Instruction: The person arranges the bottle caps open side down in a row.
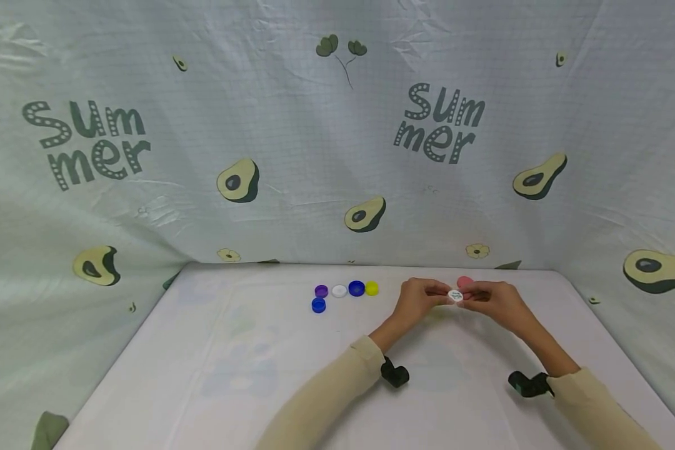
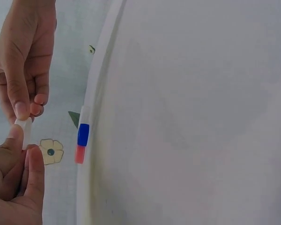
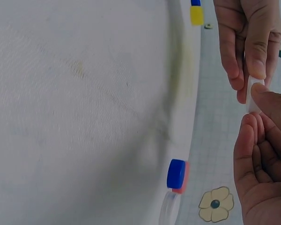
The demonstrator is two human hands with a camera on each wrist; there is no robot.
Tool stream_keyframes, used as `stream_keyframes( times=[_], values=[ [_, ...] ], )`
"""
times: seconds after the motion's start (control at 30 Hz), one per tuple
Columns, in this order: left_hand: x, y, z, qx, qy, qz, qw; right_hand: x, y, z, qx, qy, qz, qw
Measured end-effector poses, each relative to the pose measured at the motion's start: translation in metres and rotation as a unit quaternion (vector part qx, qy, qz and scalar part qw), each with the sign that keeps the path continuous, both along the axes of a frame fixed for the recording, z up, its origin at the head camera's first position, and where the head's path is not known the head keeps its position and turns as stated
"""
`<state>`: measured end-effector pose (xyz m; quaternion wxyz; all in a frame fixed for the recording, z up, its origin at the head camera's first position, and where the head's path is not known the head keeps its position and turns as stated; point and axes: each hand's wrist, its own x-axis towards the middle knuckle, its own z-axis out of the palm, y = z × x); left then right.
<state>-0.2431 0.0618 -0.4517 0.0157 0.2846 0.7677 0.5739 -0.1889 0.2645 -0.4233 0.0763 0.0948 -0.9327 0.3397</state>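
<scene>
A white bottle cap (image 1: pixel 455 295) with small printing on its top is held between both hands, raised above the table. My left hand (image 1: pixel 415 300) pinches its left edge with thumb and fingers. From the other side my right hand (image 1: pixel 497 302) pinches the same cap. The left wrist view shows the white cap (image 2: pixel 25 131) edge-on between the fingertips. Just beyond the hands lies a pink cap (image 1: pixel 464 281). A blue cap (image 3: pixel 176 174) and a clear-looking white one (image 3: pixel 168 208) are beside it in the right wrist view; the hands hide these in the head view.
Left of the hands, a row holds a purple cap (image 1: pixel 321 291), a white cap (image 1: pixel 339 291), a blue cap (image 1: pixel 357 288) and a yellow cap (image 1: pixel 372 288). Another blue cap (image 1: pixel 318 305) sits nearer. A printed sheet (image 1: pixel 292 125) hangs behind the white table (image 1: pixel 230 375).
</scene>
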Motion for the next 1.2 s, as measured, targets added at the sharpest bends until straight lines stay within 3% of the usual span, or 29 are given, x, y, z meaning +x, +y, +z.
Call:
stream_keyframes(
  times=[0.43, 0.83, 1.03, 1.2],
  values=[
    [-0.001, -0.033, 0.000, -0.004, 0.012, -0.002, 0.9999, -0.007, -0.027, -0.003, -0.026, 0.009, 0.029, 0.9992],
    [-0.001, -0.068, 0.000, -0.014, 0.002, 0.010, 0.9998, -0.021, -0.056, -0.013, -0.050, 0.018, 0.067, 0.9964],
    [-0.003, -0.083, 0.003, 0.005, -0.011, 0.013, 0.9998, -0.026, -0.073, -0.015, -0.070, 0.024, 0.060, 0.9954],
    [-0.002, -0.094, 0.010, 0.025, -0.025, 0.015, 0.9993, -0.028, -0.089, -0.016, -0.101, 0.060, 0.050, 0.9918]
  ],
)
